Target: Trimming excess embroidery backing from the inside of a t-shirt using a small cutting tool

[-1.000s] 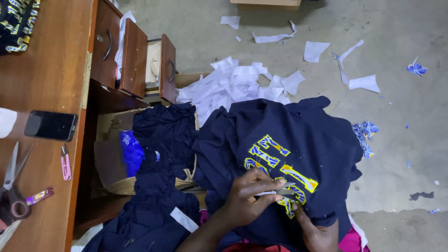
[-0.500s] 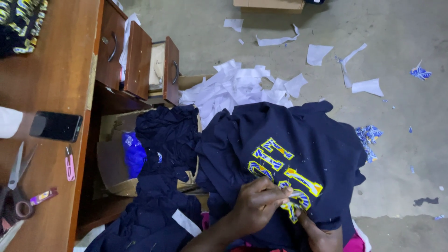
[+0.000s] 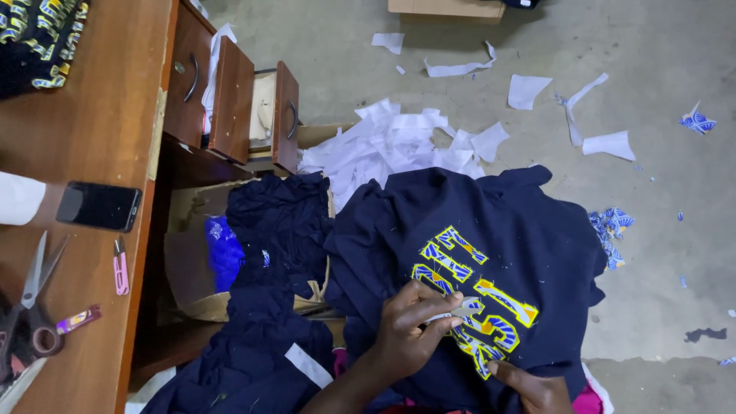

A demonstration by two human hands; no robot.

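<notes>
Head view. The left hand (image 3: 410, 330) is pinching a small pale tool (image 3: 460, 310), its tip hard to make out, against the yellow lettering (image 3: 471, 299) on a navy garment (image 3: 491, 253) lying across the lap. The right hand (image 3: 537, 387), partly cut off by the lower edge, is pressing the cloth beside the letters; its finger position cannot be judged. Scissors (image 3: 31, 307) are lying on the desk (image 3: 100, 138), partly cropped.

Dark phone screen (image 3: 100, 206) (rectangular) on wooden desk (image 3: 107, 115).
</notes>
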